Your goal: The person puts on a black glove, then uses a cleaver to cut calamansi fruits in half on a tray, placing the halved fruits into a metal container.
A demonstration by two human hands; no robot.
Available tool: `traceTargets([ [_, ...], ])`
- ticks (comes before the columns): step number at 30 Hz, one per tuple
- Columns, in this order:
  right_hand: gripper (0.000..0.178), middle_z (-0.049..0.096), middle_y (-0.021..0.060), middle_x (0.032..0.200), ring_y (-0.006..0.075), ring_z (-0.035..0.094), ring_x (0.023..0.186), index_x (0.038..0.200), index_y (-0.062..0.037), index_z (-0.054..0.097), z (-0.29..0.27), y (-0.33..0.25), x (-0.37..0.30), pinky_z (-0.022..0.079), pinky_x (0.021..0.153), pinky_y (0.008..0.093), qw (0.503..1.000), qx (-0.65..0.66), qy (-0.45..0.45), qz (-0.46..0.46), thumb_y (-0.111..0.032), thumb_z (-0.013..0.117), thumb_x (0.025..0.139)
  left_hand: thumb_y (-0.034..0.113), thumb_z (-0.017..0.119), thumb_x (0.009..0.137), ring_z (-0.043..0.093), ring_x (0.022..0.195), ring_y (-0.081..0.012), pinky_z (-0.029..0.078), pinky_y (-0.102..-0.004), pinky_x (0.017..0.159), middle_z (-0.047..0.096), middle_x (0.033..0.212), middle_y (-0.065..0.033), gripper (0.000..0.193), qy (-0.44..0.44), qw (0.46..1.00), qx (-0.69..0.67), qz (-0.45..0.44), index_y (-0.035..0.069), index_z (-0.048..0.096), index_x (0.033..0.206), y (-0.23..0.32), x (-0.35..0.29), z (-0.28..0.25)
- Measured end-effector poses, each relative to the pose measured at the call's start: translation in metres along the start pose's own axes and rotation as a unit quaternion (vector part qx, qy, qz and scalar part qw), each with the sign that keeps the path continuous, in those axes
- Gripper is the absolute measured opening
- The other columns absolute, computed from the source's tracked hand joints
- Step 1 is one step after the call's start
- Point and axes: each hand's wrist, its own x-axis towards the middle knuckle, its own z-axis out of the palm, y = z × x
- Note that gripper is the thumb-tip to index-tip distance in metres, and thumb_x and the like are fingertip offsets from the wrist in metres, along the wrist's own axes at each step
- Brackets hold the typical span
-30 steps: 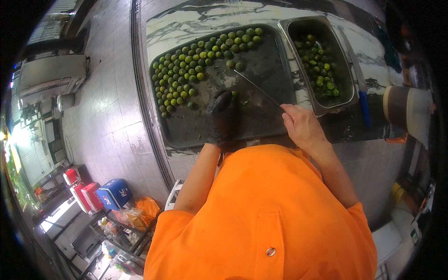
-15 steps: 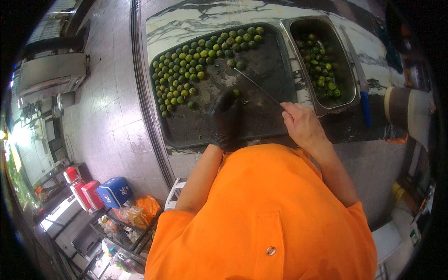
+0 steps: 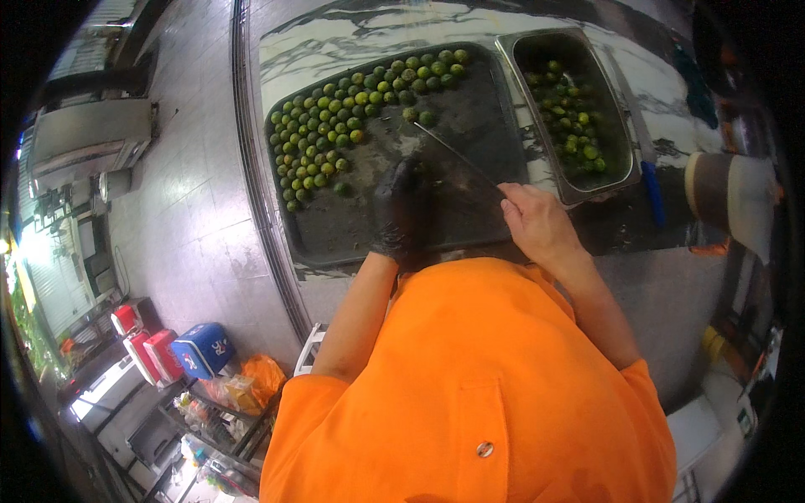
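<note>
A dark tray (image 3: pixel 482 197) holds many small green limes (image 3: pixel 327 113), massed at its far left. In a black glove, my left hand (image 3: pixel 402 201) is low over the tray's near middle. Its dark fingers look curled over the spot where a lime lay, and the lime is now mostly hidden. My right hand (image 3: pixel 537 220), bare, grips a thin-bladed knife (image 3: pixel 457 154) by its handle. The blade slants up and left over the tray, its tip close to two loose limes (image 3: pixel 410 115). Another lime (image 3: pixel 342 189) lies apart, left of my gloved hand.
Right of the tray stands a deep metal pan (image 3: pixel 622 159) with green limes or lime pieces (image 3: pixel 580 134) inside. Beyond it lies a blue-handled knife (image 3: pixel 652 193) on the marbled counter (image 3: pixel 369 32). A brown-and-cream container (image 3: pixel 725 194) stands at the far right.
The lime by my left fingertips was visible before; my gloved fingers now cover it. My right hand keeps the knife at nearly the same slant. The whole view has shifted slightly.
</note>
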Motion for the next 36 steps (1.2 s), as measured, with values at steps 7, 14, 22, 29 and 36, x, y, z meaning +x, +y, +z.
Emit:
traceTargets([
  [7, 0.028, 0.066, 0.0246, 0.099, 0.0426, 0.064, 0.094, 0.118, 0.0003, 0.062, -0.001, -0.002, 0.0, 0.052, 0.083, 0.049, 1.0, -0.01, -0.005, 0.013, -0.014, 0.055, 0.095, 0.006, 0.067, 0.083, 0.065, 0.104, -0.0353, 0.053, -0.04, 0.088, 0.067, 0.112, -0.0182, 0.025, -0.032, 0.989, 0.102, 0.103, 0.004, 0.069, 0.108, -0.03, -0.01, -0.008],
  [14, 0.029, 0.066, 0.0242, 0.098, 0.0423, 0.064, 0.093, 0.119, 0.0009, 0.062, -0.004, -0.003, 0.001, 0.052, 0.082, 0.0487, 1.0, -0.014, -0.008, -0.005, -0.014, 0.055, 0.095, 0.007, 0.067, 0.082, 0.065, 0.104, -0.0345, 0.053, -0.0406, 0.089, 0.068, 0.11, -0.0173, 0.021, -0.007, 0.981, 0.121, 0.154, 0.006, 0.071, 0.102, -0.035, -0.017, -0.009],
  [22, 0.028, 0.066, 0.024, 0.097, 0.0425, 0.064, 0.093, 0.118, 0.0013, 0.062, -0.005, -0.002, 0.002, 0.052, 0.082, 0.0492, 1.0, -0.02, -0.008, -0.006, -0.015, 0.055, 0.095, 0.013, 0.064, 0.089, 0.065, 0.097, -0.0353, 0.051, -0.0429, 0.085, 0.069, 0.104, -0.0183, 0.016, 0.005, 0.99, 0.11, 0.083, 0.005, 0.071, 0.101, -0.03, -0.016, -0.012],
  [29, 0.029, 0.066, 0.0243, 0.098, 0.0426, 0.064, 0.093, 0.118, 0.001, 0.062, -0.005, -0.005, 0.002, 0.052, 0.082, 0.0495, 1.0, -0.024, -0.008, -0.001, -0.015, 0.055, 0.095, 0.014, 0.07, 0.088, 0.067, 0.091, -0.0323, 0.052, -0.0381, 0.081, 0.07, 0.098, -0.0169, 0.016, 0.064, 0.996, 0.033, 0.045, 0.003, 0.072, 0.098, -0.031, -0.017, -0.011],
  [36, 0.028, 0.066, 0.0248, 0.097, 0.0431, 0.064, 0.093, 0.117, 0.0011, 0.062, 0.0, -0.002, 0.0, 0.052, 0.081, 0.0489, 1.0, -0.007, 0.0, 0.004, -0.014, 0.055, 0.095, 0.011, 0.072, 0.087, 0.069, 0.093, -0.0256, 0.053, -0.036, 0.083, 0.072, 0.101, -0.0142, 0.022, 0.064, 0.989, -0.057, -0.124, 0.001, 0.071, 0.107, -0.005, -0.015, -0.011],
])
